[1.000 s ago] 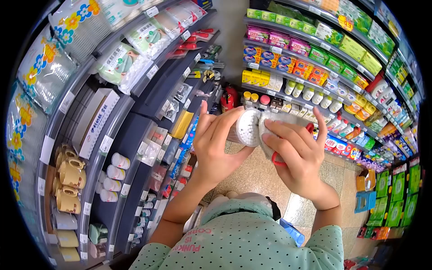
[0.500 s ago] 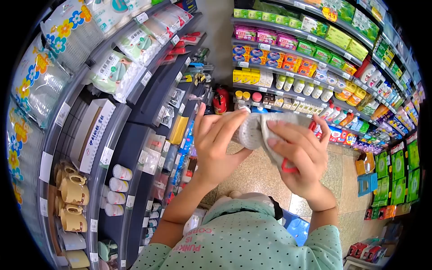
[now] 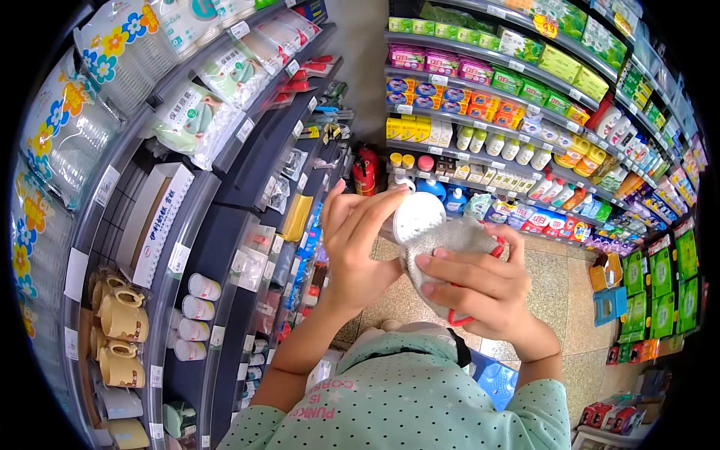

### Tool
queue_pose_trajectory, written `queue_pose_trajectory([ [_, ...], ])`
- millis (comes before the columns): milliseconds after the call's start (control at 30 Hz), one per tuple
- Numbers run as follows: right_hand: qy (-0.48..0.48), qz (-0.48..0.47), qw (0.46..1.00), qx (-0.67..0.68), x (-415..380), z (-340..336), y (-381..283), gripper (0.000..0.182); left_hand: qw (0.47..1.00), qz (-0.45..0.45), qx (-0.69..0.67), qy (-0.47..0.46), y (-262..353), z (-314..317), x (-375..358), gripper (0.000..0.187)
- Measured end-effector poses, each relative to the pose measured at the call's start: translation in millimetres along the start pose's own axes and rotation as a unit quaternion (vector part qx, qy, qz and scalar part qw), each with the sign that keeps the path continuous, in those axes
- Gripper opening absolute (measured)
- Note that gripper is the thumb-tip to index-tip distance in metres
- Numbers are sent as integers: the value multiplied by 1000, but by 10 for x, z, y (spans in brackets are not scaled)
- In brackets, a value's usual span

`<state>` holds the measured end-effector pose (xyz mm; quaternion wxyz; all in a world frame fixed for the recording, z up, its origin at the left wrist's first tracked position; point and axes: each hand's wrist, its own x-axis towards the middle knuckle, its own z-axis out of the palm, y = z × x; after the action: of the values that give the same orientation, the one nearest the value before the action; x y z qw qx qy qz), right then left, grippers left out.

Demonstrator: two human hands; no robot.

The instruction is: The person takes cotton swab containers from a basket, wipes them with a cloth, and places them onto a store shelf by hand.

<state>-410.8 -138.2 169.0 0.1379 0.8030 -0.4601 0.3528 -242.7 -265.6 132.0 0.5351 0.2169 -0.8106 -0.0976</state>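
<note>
Fingers and thumb of my left hand are wrapped round a small white container, its round speckled end facing up and to the right. My right hand grips a grey cloth with a red edge, bunched under its fingers. The cloth touches the lower right side of the container. Both hands are raised in front of the chest, close together. The fingers partly hide the container's side and much of the cloth.
On the left, dark shelves hold beige mugs, similar small white containers and a white box. Curved shelves of boxes and bottles stand ahead. A blue stool is at the right.
My right hand and the cloth have moved down and left, off the container's round end, which now shows more fully. The container has tilted slightly in my left hand.
</note>
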Motion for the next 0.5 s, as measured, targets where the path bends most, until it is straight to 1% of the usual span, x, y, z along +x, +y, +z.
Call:
queue_pose_trajectory([
  [33,-13,12,1000,18,-8,-71,22,14,1000,-4,0,-3,10,2,4,63],
  [67,-25,24,999,37,-19,-114,39,13,999,-30,-20,-4,10,12,3,64],
  [133,29,66,997,37,-80,-119,56,13,995,-84,-59,-4,2,40,7,64],
  [167,56,86,994,37,-112,-98,67,13,995,-82,-62,-10,8,38,18,62],
  [233,104,110,988,26,-198,30,114,19,994,-81,-68,-22,32,29,35,58],
  [333,156,141,976,47,-244,177,112,26,977,-129,-167,-29,5,158,-1,62],
  [433,182,165,966,76,-281,274,150,27,972,-147,-180,-45,-8,197,-5,62],
  [500,195,173,960,97,-317,349,195,27,963,-180,-188,-66,8,202,-16,61],
])
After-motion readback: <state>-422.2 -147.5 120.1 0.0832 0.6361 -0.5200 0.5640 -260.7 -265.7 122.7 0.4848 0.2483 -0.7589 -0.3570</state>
